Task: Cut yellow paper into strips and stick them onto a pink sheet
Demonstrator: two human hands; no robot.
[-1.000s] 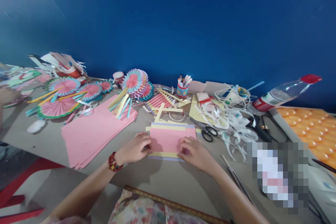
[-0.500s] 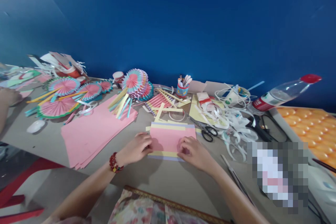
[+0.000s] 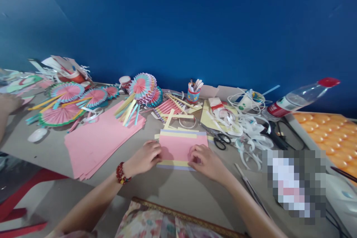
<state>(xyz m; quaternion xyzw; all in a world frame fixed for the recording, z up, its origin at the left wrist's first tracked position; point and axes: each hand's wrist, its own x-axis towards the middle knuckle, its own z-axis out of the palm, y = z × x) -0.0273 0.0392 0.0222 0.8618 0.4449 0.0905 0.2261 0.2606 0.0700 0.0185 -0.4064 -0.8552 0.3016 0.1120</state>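
A pink sheet of paper (image 3: pixel 175 148) with pale yellow and lilac strips along its far and near edges lies flat on the table in front of me. My left hand (image 3: pixel 143 158) has its curled fingers at the sheet's left edge, the thumb near the lower corner. On the right part of the paper, the bent fingers and thumb of my right hand (image 3: pixel 205 161) are drawn together at its near right corner, which they hide. Just behind the sheet lie loose yellow paper strips (image 3: pixel 169 119). Black-handled scissors (image 3: pixel 221 141) rest close to its right side.
Left of the sheet is a stack of pink paper (image 3: pixel 97 145), with folded paper fans (image 3: pixel 67 93) beyond. Curled white tape strips (image 3: pixel 255 139), a tilted bottle (image 3: pixel 295 100) and metal tweezers or scissors (image 3: pixel 249 187) are to the right. Another person's hand (image 3: pixel 11 103) shows at far left.
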